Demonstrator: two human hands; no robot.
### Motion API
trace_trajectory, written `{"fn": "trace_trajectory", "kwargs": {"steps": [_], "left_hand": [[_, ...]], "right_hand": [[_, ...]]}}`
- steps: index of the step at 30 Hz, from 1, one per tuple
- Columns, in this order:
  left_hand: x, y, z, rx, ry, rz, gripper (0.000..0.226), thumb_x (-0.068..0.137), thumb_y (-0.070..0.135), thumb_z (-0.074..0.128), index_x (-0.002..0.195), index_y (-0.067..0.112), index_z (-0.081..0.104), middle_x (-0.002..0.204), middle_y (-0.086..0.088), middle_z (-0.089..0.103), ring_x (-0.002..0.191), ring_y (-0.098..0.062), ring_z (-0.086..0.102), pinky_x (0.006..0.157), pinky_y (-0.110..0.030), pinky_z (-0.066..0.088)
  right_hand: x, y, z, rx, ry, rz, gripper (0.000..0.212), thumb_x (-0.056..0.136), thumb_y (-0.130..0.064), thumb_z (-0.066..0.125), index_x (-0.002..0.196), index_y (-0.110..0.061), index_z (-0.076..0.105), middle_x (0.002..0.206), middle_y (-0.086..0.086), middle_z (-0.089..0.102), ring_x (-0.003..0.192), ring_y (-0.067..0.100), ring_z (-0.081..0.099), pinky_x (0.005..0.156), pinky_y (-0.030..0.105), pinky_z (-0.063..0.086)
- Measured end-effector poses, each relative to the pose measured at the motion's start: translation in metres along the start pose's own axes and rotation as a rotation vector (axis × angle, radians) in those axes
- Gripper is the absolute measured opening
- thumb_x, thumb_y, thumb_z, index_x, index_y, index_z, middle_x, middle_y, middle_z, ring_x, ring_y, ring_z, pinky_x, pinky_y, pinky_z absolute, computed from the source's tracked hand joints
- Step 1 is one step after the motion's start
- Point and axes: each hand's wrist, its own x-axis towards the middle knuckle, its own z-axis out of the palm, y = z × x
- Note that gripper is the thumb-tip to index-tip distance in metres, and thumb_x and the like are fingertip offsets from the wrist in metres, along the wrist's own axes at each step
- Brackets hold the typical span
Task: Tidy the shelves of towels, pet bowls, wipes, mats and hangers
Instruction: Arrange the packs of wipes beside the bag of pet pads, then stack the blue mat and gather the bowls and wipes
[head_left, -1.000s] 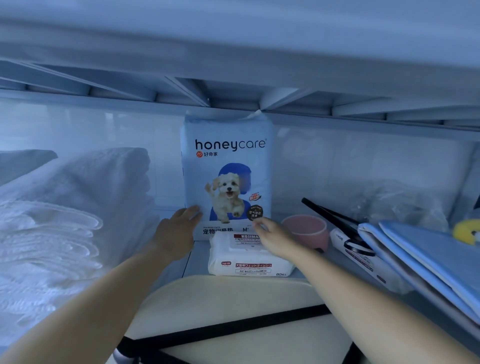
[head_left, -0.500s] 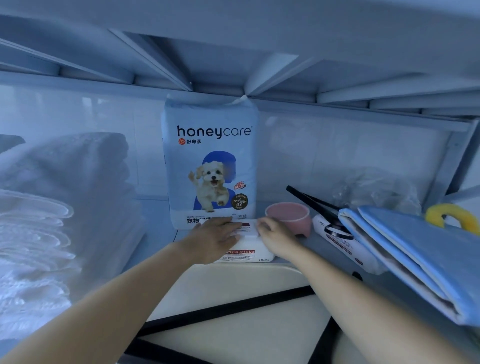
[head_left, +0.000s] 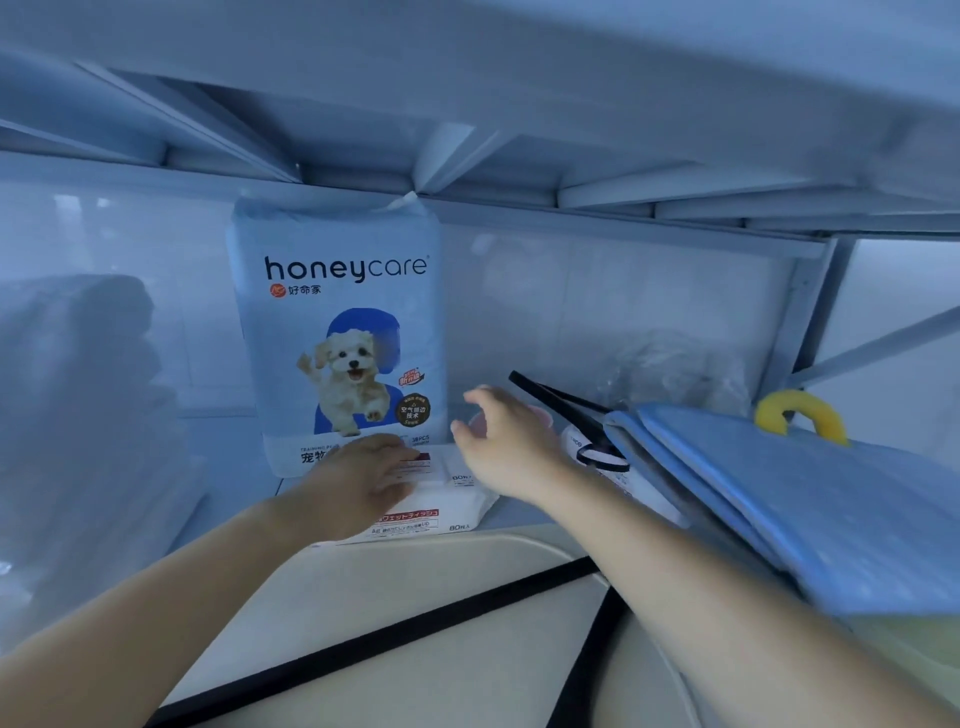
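Left hand (head_left: 358, 478): off the pad pack (head_left: 337, 338) lower edge, where it lay a second ago; now flat on the wipes (head_left: 441, 512), fingers straight. Right hand (head_left: 504, 441): off the wipes; now raised, fingers spread, holding nothing, in front of the bowl (head_left: 540, 417), largely hiding it.

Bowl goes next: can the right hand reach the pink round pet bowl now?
Probably yes: the right hand hovers open right by the pink round pet bowl, with nothing seen between them.
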Motion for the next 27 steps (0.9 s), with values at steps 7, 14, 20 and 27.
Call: {"fn": "trace_trajectory", "kwargs": {"steps": [7,14,20,27], "left_hand": [[0.025,0.066,-0.009,-0.307,0.11,0.259,0.034,0.089,0.033,0.058,0.123,0.034,0.054,0.126,0.019,0.048,0.113,0.004,0.045,0.092,-0.008,0.035],[0.046,0.135,0.004,-0.437,0.129,0.545,0.037,0.084,0.025,0.067,0.12,0.021,0.06,0.119,0.017,0.052,0.111,0.016,0.039,0.088,0.003,0.028],[0.055,0.182,0.009,-0.239,0.108,0.716,0.066,0.075,0.021,0.072,0.132,0.036,0.042,0.128,0.031,0.032,0.123,0.012,0.031,0.102,-0.008,0.025],[0.069,0.212,0.014,-0.218,0.154,0.787,0.076,0.077,0.035,0.073,0.139,0.043,0.03,0.145,0.028,0.024,0.132,0.002,0.029,0.106,-0.02,0.031]], "right_hand": [[-0.018,0.04,-0.087,-0.288,0.035,0.036,0.047,0.093,-0.03,0.047,0.137,-0.012,0.04,0.145,0.002,0.039,0.131,0.02,0.038,0.104,0.028,0.032],[-0.103,0.105,-0.144,-0.275,-0.042,0.158,0.047,0.093,-0.04,0.049,0.138,-0.027,0.039,0.143,-0.015,0.038,0.13,0.002,0.034,0.097,0.012,0.022],[-0.175,0.135,-0.154,-0.156,0.028,0.302,0.041,0.091,-0.047,0.046,0.129,-0.033,0.049,0.134,-0.021,0.046,0.123,-0.006,0.039,0.1,0.014,0.026],[-0.218,0.151,-0.147,-0.044,0.08,0.327,0.065,0.074,-0.059,0.056,0.132,-0.033,0.045,0.138,-0.022,0.04,0.124,-0.017,0.032,0.098,-0.003,0.019]]}}
